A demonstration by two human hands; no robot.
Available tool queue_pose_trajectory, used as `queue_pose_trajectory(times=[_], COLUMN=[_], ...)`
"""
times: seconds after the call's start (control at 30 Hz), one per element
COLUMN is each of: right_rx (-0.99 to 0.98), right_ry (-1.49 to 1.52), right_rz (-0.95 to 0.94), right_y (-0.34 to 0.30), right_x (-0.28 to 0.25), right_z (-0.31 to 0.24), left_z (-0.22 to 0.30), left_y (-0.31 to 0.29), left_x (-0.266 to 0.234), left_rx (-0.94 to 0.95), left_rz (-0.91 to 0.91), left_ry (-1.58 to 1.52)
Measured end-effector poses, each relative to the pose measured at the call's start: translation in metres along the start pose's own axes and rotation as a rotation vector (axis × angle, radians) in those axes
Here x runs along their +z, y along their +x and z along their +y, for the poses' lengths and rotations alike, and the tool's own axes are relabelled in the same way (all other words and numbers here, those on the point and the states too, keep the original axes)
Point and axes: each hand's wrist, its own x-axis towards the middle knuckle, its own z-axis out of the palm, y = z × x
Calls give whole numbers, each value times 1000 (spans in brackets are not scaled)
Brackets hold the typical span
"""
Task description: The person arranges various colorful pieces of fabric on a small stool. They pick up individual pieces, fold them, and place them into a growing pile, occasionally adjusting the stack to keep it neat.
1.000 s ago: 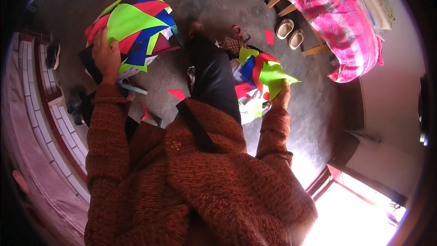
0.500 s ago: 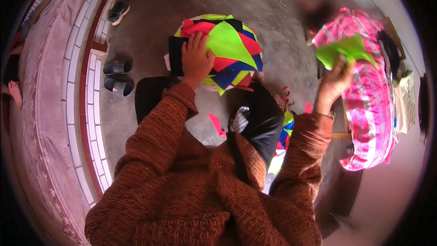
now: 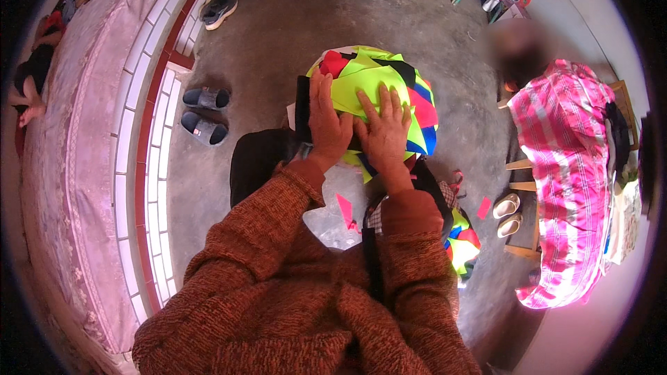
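A round heap of fabric pieces [image 3: 424, 114] in lime, red, blue and black rests in front of my knees. A lime fabric piece [image 3: 358, 90] lies on top of it. My left hand [image 3: 330, 121] lies flat at the left side of the heap, fingers stretched out, beside a black strip [image 3: 303, 107]. Right next to it, my right hand [image 3: 386, 128] presses down on the lime piece with its fingers spread. What supports the heap underneath is hidden.
Pink plaid cloth [image 3: 556, 146] covers a seat at the right, with another person's blurred head behind it. Dark slippers [image 3: 205, 128] and a shoe [image 3: 219, 10] lie at left. More coloured fabric [image 3: 462, 243] and beige shoes [image 3: 508, 215] are on the floor at right.
My right hand has come left from the plaid cloth with a lime piece, which now lies on the heap under my hands. The view has shifted, so the heap appears further right.
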Motion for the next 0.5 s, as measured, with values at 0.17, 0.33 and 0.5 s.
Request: queue_pose_trajectory(times=[0.17, 0.33, 0.5], right_rx=[25, 78, 120], right_ry=[17, 84, 76], right_rz=[39, 116, 176], right_y=[-5, -10, -20], right_x=[2, 0, -5], right_z=[3, 3, 2], left_z=[14, 5, 3], left_y=[0, -2, -4], left_x=[-7, -3, 0], left_rx=[225, 223, 215], left_rz=[-95, -178, -168], left_ry=[360, 415, 351])
